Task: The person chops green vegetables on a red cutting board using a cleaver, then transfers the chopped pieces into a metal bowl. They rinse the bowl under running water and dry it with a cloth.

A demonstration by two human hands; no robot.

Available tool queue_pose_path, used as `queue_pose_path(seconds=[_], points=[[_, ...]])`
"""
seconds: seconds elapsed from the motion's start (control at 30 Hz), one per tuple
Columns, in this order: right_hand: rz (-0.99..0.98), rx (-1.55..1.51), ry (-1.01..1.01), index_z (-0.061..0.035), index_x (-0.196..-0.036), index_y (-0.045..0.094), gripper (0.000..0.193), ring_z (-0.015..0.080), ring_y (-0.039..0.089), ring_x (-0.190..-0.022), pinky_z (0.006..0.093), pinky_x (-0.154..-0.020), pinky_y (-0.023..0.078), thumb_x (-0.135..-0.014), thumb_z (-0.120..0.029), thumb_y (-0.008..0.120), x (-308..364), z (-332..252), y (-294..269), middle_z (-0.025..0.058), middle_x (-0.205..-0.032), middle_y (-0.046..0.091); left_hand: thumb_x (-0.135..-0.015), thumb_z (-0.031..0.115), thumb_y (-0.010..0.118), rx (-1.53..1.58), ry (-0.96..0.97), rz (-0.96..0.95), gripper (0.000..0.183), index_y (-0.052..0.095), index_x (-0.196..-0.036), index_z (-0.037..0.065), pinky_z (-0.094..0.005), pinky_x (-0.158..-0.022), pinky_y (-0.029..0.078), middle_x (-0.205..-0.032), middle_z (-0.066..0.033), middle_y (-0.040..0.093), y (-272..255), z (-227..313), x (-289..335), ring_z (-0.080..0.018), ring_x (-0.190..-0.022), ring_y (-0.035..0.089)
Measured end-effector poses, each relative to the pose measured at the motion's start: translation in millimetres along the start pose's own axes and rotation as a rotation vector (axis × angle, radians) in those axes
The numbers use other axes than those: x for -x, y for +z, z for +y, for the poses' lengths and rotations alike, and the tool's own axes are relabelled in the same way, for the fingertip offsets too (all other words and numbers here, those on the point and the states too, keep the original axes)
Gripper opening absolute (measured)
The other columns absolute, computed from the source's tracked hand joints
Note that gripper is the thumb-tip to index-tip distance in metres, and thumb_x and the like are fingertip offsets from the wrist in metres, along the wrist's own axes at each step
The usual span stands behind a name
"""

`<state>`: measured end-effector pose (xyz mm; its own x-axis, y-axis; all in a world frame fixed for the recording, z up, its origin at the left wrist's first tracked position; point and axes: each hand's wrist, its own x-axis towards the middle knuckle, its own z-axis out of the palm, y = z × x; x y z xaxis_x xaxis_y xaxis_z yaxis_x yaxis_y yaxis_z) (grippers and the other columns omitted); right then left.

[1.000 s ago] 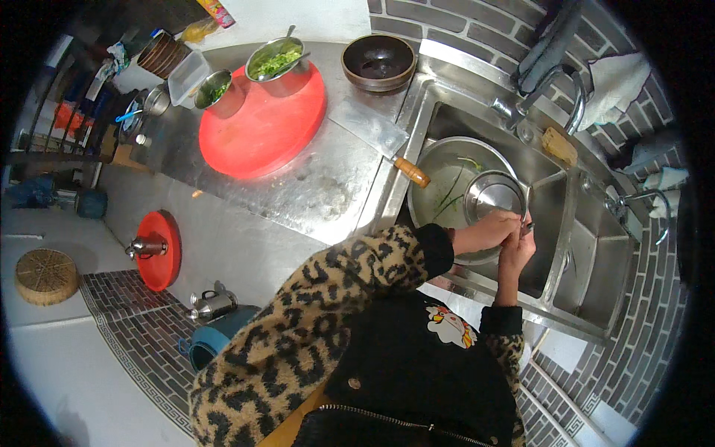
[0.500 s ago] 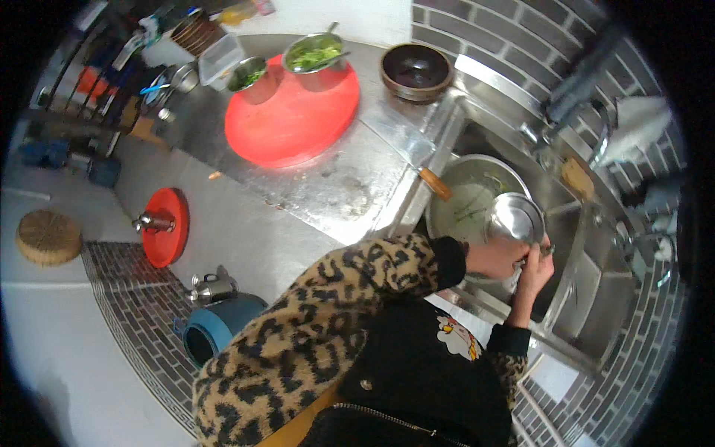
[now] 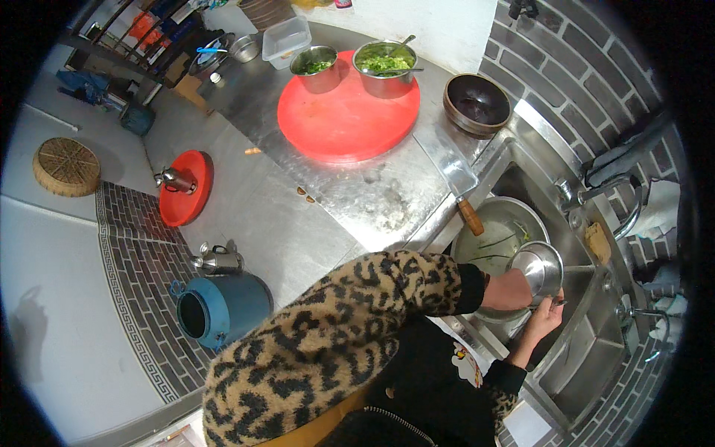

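Steel bowl [image 3: 542,264] in right hand [image 3: 545,320]

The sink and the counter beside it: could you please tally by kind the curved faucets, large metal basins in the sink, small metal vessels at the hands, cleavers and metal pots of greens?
Curved faucets: 2
Large metal basin: 1
Small metal vessel: 1
Cleaver: 1
Metal pots of greens: 2
Total: 7

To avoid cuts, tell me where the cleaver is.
Right of centre in the head view, the cleaver lies on the counter beside the sink, between the red board and the large metal basin, its wooden handle toward the basin.
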<state>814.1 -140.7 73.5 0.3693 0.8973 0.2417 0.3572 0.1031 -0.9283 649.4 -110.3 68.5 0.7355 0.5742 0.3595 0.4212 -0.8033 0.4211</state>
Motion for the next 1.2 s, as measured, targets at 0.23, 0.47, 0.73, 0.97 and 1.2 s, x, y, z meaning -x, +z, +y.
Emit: queue_pose_path(seconds=[0.23,0.47,0.73,0.97,1.2], points=[[-0.023,-0.021,-0.008,0.0054,-0.117,0.058,0.028,0.0117,0.057,-0.090,0.0250,-0.082,0.045,-0.092,-0.004,0.053,-3,-12,1,0.0059,-0.102,0.064,-0.067,0.016,0.062,-0.017,0.222,0.033,0.009,0.064,-0.068,0.007,-0.0435,-0.050,0.048,-0.062,-0.0116,0.063,-17,-23,19,-0.0327,-0.060,0.065],[-0.074,0.374,0.012,0.0057,-0.118,0.058,0.038,0.0123,0.059,-0.088,0.0252,-0.079,0.047,-0.080,0.004,0.052,-2,-20,4,0.0071,-0.101,0.065,-0.071,0.016,0.061,-0.011,0.036,0.020,0.014,0.064,-0.073,0.003,-0.0435,-0.056,0.051,-0.066,-0.0143,0.064,8,0,19,-0.0327,-0.064,0.067],[-0.123,0.068,0.022,0.0072,-0.118,0.060,0.047,0.0129,0.059,-0.092,0.0253,-0.084,0.046,-0.073,0.008,0.045,-2,-13,-3,0.0066,-0.104,0.067,-0.073,0.014,0.057,0.267,-0.030,-0.117,0.027,0.062,-0.096,0.000,-0.0459,-0.061,0.051,-0.078,-0.0170,0.067,11,5,9,-0.0350,-0.072,0.067],[0.027,0.140,-0.085,0.0067,-0.116,0.061,0.045,0.0141,0.060,-0.087,0.0256,-0.079,0.046,-0.073,0.005,0.047,-1,-24,-3,0.0066,-0.102,0.067,-0.071,0.019,0.058,0.103,0.021,-0.044,0.018,0.068,-0.067,0.004,-0.0458,-0.057,0.051,-0.065,-0.0174,0.065,6,6,9,-0.0342,-0.062,0.066],[-0.028,0.149,-0.107,0.0050,-0.118,0.061,0.045,0.0091,0.054,-0.077,0.0233,-0.070,0.045,-0.075,0.005,0.047,3,-28,0,0.0023,-0.093,0.065,-0.071,0.020,0.060,0.188,-0.117,-0.086,0.019,0.066,-0.075,0.003,-0.0471,-0.061,0.051,-0.071,-0.0165,0.066,12,8,8,-0.0369,-0.068,0.066]])
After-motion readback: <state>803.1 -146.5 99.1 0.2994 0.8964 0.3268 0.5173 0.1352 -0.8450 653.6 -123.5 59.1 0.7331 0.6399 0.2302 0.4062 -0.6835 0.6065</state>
